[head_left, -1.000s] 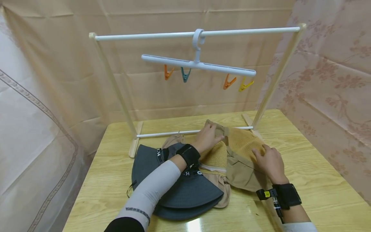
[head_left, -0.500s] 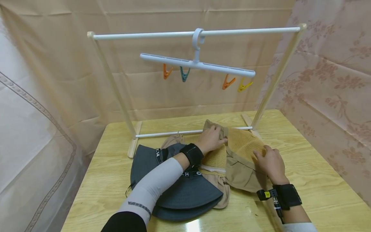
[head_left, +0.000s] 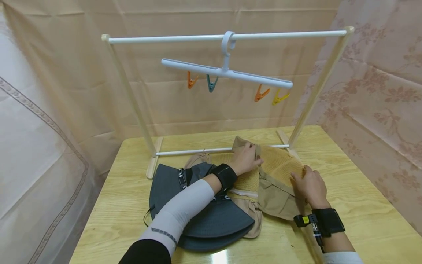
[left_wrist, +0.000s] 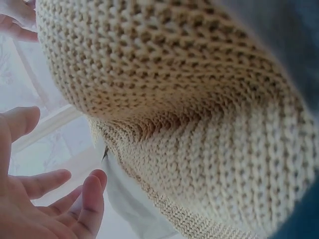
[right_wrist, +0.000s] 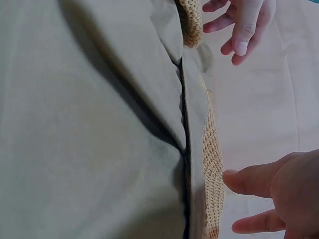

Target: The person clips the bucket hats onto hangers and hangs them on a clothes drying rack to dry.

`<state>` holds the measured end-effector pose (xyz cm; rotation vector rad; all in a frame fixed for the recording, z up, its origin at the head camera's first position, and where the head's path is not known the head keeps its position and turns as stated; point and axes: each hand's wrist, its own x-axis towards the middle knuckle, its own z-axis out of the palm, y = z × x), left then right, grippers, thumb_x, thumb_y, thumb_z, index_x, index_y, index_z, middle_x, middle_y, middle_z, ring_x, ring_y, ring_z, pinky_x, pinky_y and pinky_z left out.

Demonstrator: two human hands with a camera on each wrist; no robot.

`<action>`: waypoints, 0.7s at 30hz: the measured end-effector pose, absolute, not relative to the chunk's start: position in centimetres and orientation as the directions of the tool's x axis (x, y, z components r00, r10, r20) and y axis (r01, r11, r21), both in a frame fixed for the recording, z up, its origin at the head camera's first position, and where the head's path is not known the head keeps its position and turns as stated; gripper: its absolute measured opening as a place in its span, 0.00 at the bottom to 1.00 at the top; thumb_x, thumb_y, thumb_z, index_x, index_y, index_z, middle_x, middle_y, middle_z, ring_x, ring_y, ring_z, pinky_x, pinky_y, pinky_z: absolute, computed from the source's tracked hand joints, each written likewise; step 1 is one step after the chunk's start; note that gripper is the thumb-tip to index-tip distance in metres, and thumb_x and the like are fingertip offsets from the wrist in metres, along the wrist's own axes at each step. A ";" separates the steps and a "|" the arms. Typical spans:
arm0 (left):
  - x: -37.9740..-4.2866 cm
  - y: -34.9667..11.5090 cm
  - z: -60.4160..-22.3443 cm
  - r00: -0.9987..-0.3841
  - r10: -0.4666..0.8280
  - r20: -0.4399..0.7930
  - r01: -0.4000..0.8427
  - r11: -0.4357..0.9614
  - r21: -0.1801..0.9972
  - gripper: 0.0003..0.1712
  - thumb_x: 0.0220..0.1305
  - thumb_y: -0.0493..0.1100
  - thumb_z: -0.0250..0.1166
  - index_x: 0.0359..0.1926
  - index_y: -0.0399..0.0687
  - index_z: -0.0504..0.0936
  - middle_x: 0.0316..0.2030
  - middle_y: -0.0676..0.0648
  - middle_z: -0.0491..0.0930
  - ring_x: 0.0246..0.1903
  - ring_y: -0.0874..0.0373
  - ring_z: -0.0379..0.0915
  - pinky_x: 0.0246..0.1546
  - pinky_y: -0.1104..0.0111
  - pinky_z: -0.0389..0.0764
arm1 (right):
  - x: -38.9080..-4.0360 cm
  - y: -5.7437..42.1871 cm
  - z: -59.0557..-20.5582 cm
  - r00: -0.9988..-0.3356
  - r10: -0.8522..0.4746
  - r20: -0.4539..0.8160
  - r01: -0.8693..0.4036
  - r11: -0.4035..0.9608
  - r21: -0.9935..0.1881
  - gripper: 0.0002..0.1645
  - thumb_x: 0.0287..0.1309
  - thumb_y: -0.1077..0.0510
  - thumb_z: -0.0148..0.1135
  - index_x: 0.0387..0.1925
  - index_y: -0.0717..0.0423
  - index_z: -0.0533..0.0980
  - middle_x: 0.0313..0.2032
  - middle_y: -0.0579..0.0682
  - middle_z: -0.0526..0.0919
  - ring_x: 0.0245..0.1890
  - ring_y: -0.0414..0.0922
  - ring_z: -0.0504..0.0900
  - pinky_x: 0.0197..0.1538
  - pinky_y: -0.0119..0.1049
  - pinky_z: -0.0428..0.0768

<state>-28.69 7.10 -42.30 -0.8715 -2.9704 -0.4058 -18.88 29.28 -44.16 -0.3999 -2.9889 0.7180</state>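
Note:
A hat with a yellow knit part and a khaki cloth part lies at the right of a pile on the table. My left hand reaches over the pile, fingertips at this hat's far khaki edge. In the left wrist view its fingers are spread beside the ribbed knit. My right hand is at the hat's right edge; in the right wrist view its thumb meets the knit border, fingers loosely extended. Dark grey-blue hats with white-lettered bands lie under my left forearm, overlapping another khaki-and-knit hat.
Behind the pile stands a rack with a white top rail and a low rail. From the top rail hangs a pale hanger with orange clips, a teal clip and a yellow clip. Curtains surround the wooden table.
My left hand has slid a little to the right along the hat's far edge. The right hand has shifted very slightly right. The hats lie almost as before.

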 end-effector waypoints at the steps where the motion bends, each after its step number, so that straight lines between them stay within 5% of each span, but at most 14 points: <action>1: -28.7 7.2 -42.4 -0.844 0.529 0.087 0.533 0.809 0.248 0.35 0.69 0.61 0.56 0.67 0.45 0.68 0.61 0.43 0.70 0.39 0.58 0.77 0.33 0.73 0.77 | -19.0 29.3 -44.2 -0.966 0.259 -0.022 0.241 0.860 -0.450 0.43 0.67 0.46 0.53 0.65 0.78 0.58 0.55 0.82 0.67 0.53 0.75 0.69 0.51 0.63 0.71; 5: -28.9 7.7 -42.8 -0.848 0.525 0.074 0.525 0.812 0.254 0.36 0.69 0.63 0.55 0.69 0.47 0.66 0.63 0.43 0.69 0.39 0.59 0.76 0.30 0.75 0.74 | -19.3 29.5 -44.3 -0.964 0.262 -0.041 0.253 0.859 -0.445 0.41 0.67 0.47 0.54 0.65 0.79 0.58 0.55 0.82 0.68 0.54 0.74 0.70 0.52 0.63 0.72; 12: -28.8 8.4 -43.1 -0.849 0.526 0.057 0.522 0.815 0.253 0.36 0.69 0.63 0.54 0.69 0.48 0.66 0.64 0.42 0.67 0.51 0.55 0.76 0.45 0.71 0.78 | -19.4 29.9 -44.3 -0.962 0.264 -0.071 0.269 0.867 -0.420 0.36 0.66 0.46 0.53 0.51 0.81 0.69 0.46 0.79 0.75 0.41 0.70 0.79 0.33 0.52 0.77; 21: -28.8 8.9 -43.3 -0.853 0.520 0.039 0.510 0.815 0.275 0.36 0.69 0.61 0.55 0.70 0.47 0.64 0.66 0.41 0.66 0.58 0.50 0.72 0.54 0.66 0.76 | -19.6 30.1 -44.8 -0.962 0.269 -0.045 0.261 0.859 -0.441 0.31 0.65 0.49 0.54 0.44 0.81 0.73 0.38 0.76 0.78 0.31 0.61 0.79 0.26 0.45 0.75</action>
